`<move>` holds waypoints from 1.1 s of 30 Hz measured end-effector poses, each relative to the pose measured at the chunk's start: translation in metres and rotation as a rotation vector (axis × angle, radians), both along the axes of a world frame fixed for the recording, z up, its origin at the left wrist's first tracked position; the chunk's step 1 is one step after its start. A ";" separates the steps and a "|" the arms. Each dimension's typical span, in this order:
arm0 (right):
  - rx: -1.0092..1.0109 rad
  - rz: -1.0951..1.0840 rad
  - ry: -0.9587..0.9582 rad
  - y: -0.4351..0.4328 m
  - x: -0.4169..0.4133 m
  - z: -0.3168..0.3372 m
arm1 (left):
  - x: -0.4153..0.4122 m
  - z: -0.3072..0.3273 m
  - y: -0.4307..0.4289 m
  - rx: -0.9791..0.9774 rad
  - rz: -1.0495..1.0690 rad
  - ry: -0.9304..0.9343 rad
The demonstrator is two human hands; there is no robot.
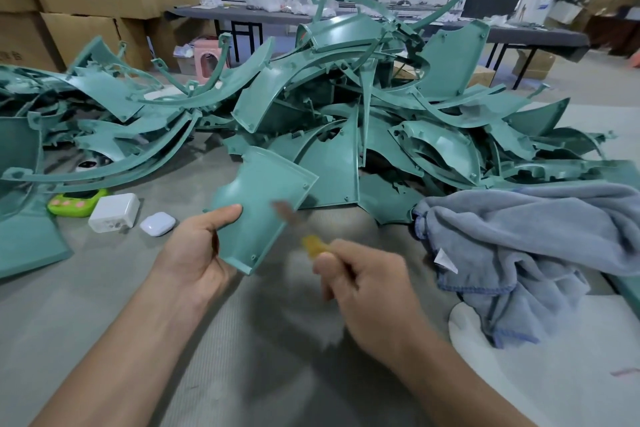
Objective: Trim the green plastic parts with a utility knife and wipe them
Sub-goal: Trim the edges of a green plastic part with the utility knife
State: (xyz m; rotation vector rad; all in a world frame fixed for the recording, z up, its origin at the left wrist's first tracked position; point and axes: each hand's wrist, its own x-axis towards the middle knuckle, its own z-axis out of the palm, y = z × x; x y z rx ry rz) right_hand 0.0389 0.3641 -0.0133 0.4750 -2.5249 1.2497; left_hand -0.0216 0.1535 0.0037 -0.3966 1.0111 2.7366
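While left hand (pixel 194 253) grips green part (pixel 258 204), right hand (pixel 367 288) angles knife (pixel 298 229).

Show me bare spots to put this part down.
Bare mat lies between the left hand and right hand and nearer you, also left of the left hand, short of the charger and earbud case. A white patch lies nearer you than the towel. Crowded: the pile ahead, the towel at right.

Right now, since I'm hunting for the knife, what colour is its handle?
Yellow, blurred, on the knife in the right hand; head view.
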 end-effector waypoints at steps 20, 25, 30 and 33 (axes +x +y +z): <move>-0.089 -0.268 -0.083 0.033 -0.015 0.004 | 0.020 -0.009 0.019 -0.644 -0.058 0.301; -0.417 0.108 -0.333 0.023 -0.015 0.004 | 0.019 -0.009 0.014 -0.568 -0.093 0.432; -0.543 -0.070 -0.112 0.025 -0.016 0.009 | 0.015 -0.005 0.016 -0.611 -0.015 0.475; -0.615 -0.197 -0.082 0.024 -0.015 0.008 | 0.019 -0.006 0.026 -0.637 -0.128 0.405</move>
